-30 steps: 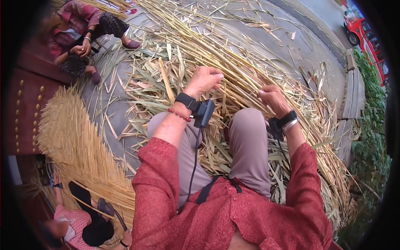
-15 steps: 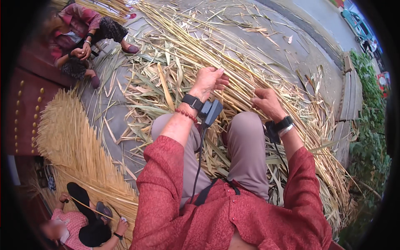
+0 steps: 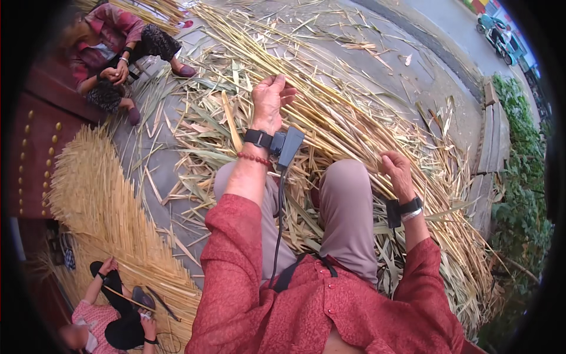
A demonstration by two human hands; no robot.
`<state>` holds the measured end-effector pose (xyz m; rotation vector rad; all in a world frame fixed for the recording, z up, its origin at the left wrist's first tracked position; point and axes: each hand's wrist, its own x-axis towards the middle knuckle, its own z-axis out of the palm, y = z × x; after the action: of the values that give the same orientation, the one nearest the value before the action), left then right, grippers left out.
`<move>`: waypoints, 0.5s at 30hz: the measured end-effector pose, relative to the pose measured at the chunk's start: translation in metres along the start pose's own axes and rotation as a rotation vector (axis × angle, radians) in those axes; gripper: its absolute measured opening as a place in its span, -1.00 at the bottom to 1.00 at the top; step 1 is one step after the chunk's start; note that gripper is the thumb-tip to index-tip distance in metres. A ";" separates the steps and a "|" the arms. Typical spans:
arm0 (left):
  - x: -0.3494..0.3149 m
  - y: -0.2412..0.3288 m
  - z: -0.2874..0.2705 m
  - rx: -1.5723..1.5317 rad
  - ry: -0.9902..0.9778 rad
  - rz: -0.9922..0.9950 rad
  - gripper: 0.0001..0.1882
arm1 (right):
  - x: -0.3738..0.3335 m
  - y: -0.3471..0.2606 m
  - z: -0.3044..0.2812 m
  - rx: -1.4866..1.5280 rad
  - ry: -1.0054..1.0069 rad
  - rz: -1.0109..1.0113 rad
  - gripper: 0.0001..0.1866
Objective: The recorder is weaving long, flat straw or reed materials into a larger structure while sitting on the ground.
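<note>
Long yellowish reed stalks [image 3: 336, 127] lie in a thick bundle slanting from the upper left to the lower right, just beyond my knees. My left hand [image 3: 270, 101] is closed at the near side of the bundle, thumb and fingers pinching a thin reed stalk. Farther down the same bundle, my right hand [image 3: 399, 172] is closed too, its thumb and curled fingers at a stalk's near edge. The hands are well apart along the stalks. Which single stalk each one grips is hard to separate from those behind. Dry leaves and husks [image 3: 206, 130] litter the ground below.
A seated person [image 3: 118, 53] rests at the upper left. Another person [image 3: 109, 312] sits at the lower left by a spread of cut reeds [image 3: 106, 189]. A red studded door [image 3: 38, 159] stands left; wooden boards [image 3: 492, 138] and green plants [image 3: 519, 177] edge the right.
My hands have moved apart: the left up and leftward, the right down and rightward. The person at lower left has shifted their arms. A blue-green vehicle shows farther left on the road.
</note>
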<state>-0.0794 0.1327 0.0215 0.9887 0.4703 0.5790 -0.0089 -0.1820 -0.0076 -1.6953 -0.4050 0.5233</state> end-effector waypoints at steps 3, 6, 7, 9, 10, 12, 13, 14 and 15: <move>0.003 0.001 -0.007 -0.040 -0.008 0.001 -0.81 | -0.003 0.020 -0.012 -0.020 0.014 -0.003 -0.86; 0.000 0.002 -0.006 0.014 -0.092 -0.060 -0.80 | -0.007 0.016 -0.007 -0.180 -0.001 0.012 -0.84; -0.002 0.000 -0.004 0.019 -0.096 -0.063 -0.80 | -0.006 0.011 -0.001 -0.174 0.026 -0.014 -0.84; -0.006 -0.005 0.002 0.173 -0.158 -0.118 -0.79 | -0.001 0.005 0.004 -0.204 0.032 -0.043 -0.83; -0.010 -0.009 0.005 0.187 -0.235 -0.157 -0.76 | 0.002 0.002 0.007 -0.201 0.038 -0.044 -0.83; -0.016 -0.017 0.014 0.243 -0.304 -0.203 -0.77 | 0.005 -0.005 0.014 -0.238 -0.020 -0.049 -0.83; -0.019 -0.020 0.019 0.243 -0.343 -0.189 -0.78 | 0.006 -0.009 0.016 -0.235 -0.017 -0.051 -0.83; -0.020 -0.021 0.021 0.246 -0.346 -0.188 -0.78 | 0.006 -0.014 0.019 -0.247 -0.012 -0.059 -0.84; -0.021 -0.021 0.021 0.241 -0.333 -0.182 -0.79 | 0.006 -0.016 0.021 -0.258 -0.010 -0.068 -0.86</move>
<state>-0.0776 0.0964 0.0157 1.2314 0.3318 0.1891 -0.0156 -0.1584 0.0045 -1.9192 -0.5546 0.4441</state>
